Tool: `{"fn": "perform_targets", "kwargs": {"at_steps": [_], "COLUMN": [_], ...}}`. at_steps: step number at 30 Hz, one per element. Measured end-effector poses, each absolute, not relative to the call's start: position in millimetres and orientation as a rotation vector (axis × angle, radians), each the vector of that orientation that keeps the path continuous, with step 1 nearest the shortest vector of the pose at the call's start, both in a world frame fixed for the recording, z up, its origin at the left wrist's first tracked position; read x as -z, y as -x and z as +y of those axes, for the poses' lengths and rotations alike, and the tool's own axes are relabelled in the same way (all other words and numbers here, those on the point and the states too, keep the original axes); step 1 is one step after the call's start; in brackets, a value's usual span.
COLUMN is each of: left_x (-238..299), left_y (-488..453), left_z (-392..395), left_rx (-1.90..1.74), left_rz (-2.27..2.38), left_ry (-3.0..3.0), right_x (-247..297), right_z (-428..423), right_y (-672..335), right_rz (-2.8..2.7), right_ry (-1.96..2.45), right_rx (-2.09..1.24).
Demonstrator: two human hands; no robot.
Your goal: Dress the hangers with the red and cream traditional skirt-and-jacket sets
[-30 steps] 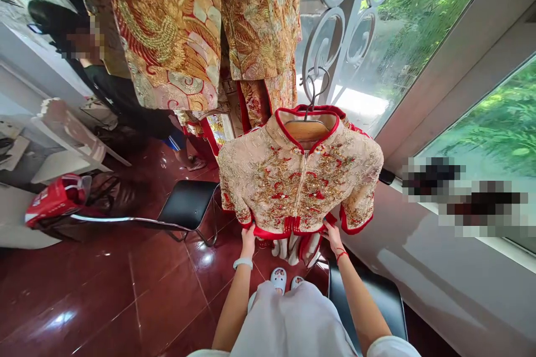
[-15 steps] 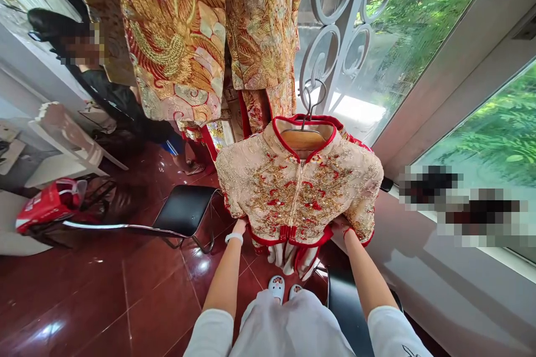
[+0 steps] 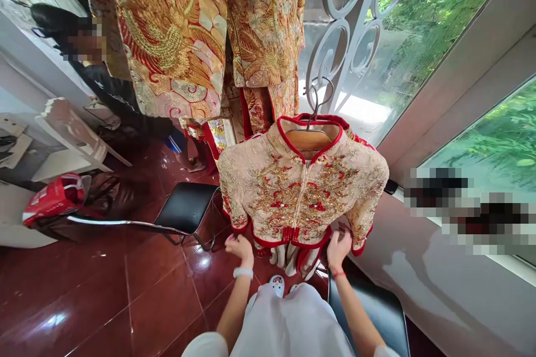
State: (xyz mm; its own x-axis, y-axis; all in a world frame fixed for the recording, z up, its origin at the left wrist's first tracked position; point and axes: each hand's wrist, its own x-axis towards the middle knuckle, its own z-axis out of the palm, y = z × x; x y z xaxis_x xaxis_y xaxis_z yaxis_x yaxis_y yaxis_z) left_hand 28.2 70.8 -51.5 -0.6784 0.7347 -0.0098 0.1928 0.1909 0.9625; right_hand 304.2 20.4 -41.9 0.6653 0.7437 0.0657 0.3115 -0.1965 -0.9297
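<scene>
A short beige jacket point(image 3: 268, 178) with red piping and gold and red beadwork hangs in front of me, closed at the front. It hangs from a hanger point(image 3: 307, 138) with a wooden bar and a metal hook. My left hand point(image 3: 240, 248) is just below the jacket's left-side cuff, apart from it, fingers loosely bent and holding nothing. By the hem and the other sleeve is my right hand point(image 3: 340, 246), its fingers spread; whether the fingertips brush the cloth I cannot tell. Pale cloth with red edging point(image 3: 288, 259) hangs beneath the jacket.
Long gold embroidered garments point(image 3: 171, 39) hang behind, beside a white scrolled metal grille point(image 3: 335, 44) and windows. Black chairs stand at left point(image 3: 186, 206) and lower right point(image 3: 368, 312). A red bag point(image 3: 54, 201) sits farther left. Another person point(image 3: 113, 89) is behind the garments.
Both hands have come out from under the jacket's sleeves and drawn back toward me, fingers now showing. The sleeves hang lower and closer in. The view has shifted slightly.
</scene>
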Motion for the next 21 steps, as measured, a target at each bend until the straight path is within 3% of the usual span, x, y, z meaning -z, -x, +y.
{"fn": "perform_targets", "kwargs": {"at_steps": [3,6,8,11,15,18,21], "left_x": [50,33,16,-3,-28,-80,-151], "left_y": [-41,-60,-71,-81,-73,-47,-16], "left_z": [43,62,89,111,96,101,138], "left_rx": [-1.441,-0.950,-0.690,-0.589,-0.835,-1.377,-1.878], "left_rz": [1.900,1.463,1.430,1.517,1.413,1.535,1.720], "left_ry": [-1.516,-2.432,-2.595,-2.606,-2.660,-2.502,-2.075], "right_x": [57,60,56,39,-18,-92,-155], "right_z": [8,27,47,61,59,79,115], "right_y": [-283,-263,-250,-239,-269,-333,-397], "right_rz": [-1.382,-1.923,-2.006,-1.964,-1.570,-1.179,-1.159], "right_ry": [1.685,1.680,1.793,1.791,1.485,1.388,1.312], "right_rx": [-0.135,0.059,0.082,0.092,0.279,0.484,0.273]}}
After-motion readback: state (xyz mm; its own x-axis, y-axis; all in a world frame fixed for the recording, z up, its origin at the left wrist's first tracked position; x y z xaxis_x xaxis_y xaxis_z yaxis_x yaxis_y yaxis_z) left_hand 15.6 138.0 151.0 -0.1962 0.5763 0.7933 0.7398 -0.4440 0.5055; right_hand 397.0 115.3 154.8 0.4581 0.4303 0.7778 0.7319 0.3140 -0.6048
